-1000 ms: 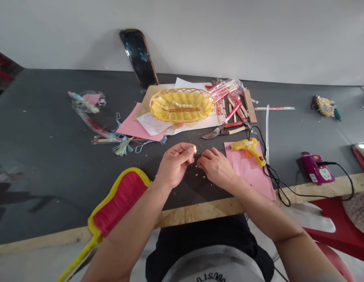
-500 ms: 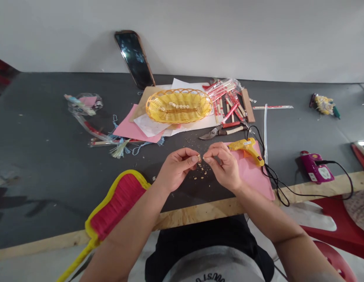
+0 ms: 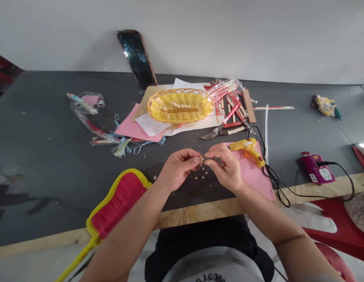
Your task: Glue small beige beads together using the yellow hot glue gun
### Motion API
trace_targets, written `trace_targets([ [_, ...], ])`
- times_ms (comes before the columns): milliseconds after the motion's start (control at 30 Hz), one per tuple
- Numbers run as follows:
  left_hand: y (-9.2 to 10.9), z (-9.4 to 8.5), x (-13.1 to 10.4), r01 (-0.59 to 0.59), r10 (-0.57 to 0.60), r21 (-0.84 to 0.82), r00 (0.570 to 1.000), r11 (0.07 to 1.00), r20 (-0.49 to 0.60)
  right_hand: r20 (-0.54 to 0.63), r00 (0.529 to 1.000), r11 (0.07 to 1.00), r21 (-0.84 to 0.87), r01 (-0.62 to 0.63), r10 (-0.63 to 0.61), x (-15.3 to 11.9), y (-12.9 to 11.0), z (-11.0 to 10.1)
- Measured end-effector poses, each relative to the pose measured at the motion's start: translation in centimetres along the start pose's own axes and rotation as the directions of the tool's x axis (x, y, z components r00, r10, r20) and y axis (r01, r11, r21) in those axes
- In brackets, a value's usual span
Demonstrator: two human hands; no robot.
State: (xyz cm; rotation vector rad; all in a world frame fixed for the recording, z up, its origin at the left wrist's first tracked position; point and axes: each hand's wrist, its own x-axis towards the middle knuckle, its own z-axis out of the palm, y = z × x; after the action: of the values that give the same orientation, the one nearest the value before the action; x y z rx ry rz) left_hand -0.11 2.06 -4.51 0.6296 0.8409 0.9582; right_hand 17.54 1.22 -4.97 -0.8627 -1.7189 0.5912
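Between the thumb and fingers of my left hand (image 3: 180, 168) is a small pale wooden-looking piece (image 3: 201, 159), mostly covered by the fingertips. My right hand (image 3: 224, 166) is right beside it, with thumb and forefinger slightly apart and no object visible between them. Small pale bits (image 3: 203, 177) and crumbs lie scattered on the dark table under and behind both hands. Beyond them rests a pair of pruning shears (image 3: 213, 133) with one red and one pale handle. A yellow glue gun (image 3: 250, 150) lies on pink paper (image 3: 254, 178), right of my right hand.
A yellow woven basket (image 3: 158, 115) holding small pale pieces stands on papers, with red-wrapped chopsticks (image 3: 236, 107) to its right. A phone (image 3: 137, 58) leans on the wall. A red-and-yellow fan-shaped item (image 3: 117, 199) lies by my left forearm. A black cord runs to a purple power socket (image 3: 318, 168).
My right thumb and forefinger have parted a little from their pinch. Both hands stay close together, with the left still gripping the small piece. The view has shifted slightly.
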Motion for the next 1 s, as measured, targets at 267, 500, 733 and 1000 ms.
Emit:
trace_targets([
  [267,0.07,0.05,0.07,-0.009,0.009,-0.005,1.0,1.0,-0.009,0.059,0.998,0.992,-0.128,0.022,-0.015,0.32,-0.16,-0.29],
  [500,0.07,0.17,-0.06,-0.004,0.004,0.042,1.0,0.999,-0.017,0.085,0.996,0.994,-0.104,-0.01,0.019,0.26,-0.22,-0.11],
  [733,0.06,0.06,-0.04,-0.008,0.01,0.088,1.0,0.996,-0.019,0.106,0.993,0.991,-0.129,-0.032,0.046,0.22,-0.16,-0.08],
  [1000,0.03,0.14,-0.03,0.019,-0.019,0.029,1.0,0.999,0.003,0.088,0.996,0.995,-0.096,-0.009,0.018,-0.01,0.2,0.15],
])
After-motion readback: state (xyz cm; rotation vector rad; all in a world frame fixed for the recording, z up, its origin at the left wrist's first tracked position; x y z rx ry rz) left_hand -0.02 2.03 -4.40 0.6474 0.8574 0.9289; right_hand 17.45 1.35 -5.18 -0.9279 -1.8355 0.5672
